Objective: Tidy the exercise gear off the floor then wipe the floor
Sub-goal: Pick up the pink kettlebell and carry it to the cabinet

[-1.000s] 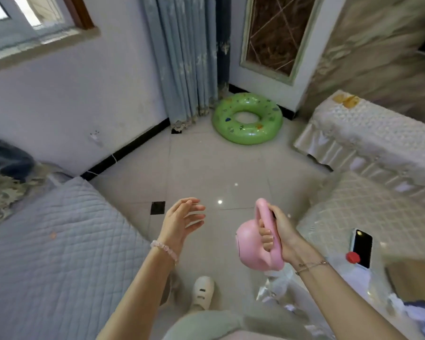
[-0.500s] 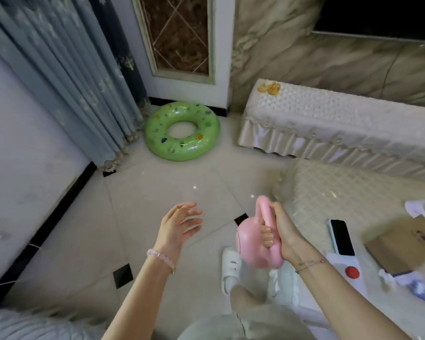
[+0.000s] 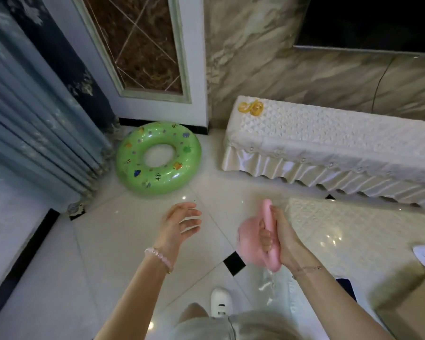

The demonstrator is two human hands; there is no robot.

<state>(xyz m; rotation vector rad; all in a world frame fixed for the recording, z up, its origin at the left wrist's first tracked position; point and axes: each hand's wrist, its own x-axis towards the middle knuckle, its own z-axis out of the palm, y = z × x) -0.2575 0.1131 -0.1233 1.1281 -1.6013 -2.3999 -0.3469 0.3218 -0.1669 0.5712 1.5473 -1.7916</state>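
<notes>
Kettlebell [image 3: 248, 246] first: it is pink, smooth and rounded, with a thick loop handle rising from a bulbous body. Your right hand [image 3: 284, 239] is gripping that handle, fingers curled through the loop, and you are holding the weight in the air above the floor [image 3: 108, 241], just beside the near corner of the tabletop [image 3: 341, 224]. Your left hand [image 3: 179, 223] is hovering apart from it, holding nothing, fingers spread and relaxed, with a pink bead bracelet [image 3: 158, 256] sitting at the wrist.

Glossy pale tiles with small black inset squares are covering the floor and catching points of light. A green swim ring [image 3: 158, 157] printed with little animals is lying on it by the skirting, near the blue pleated curtain [image 3: 35, 119]. A quilted cream cover is dressing the tabletop, and a cardboard box [image 3: 407, 305] is resting on it at your right. Beyond, a low cabinet [image 3: 329, 143] draped in frilled cream cloth is standing against a marble-patterned wall.
</notes>
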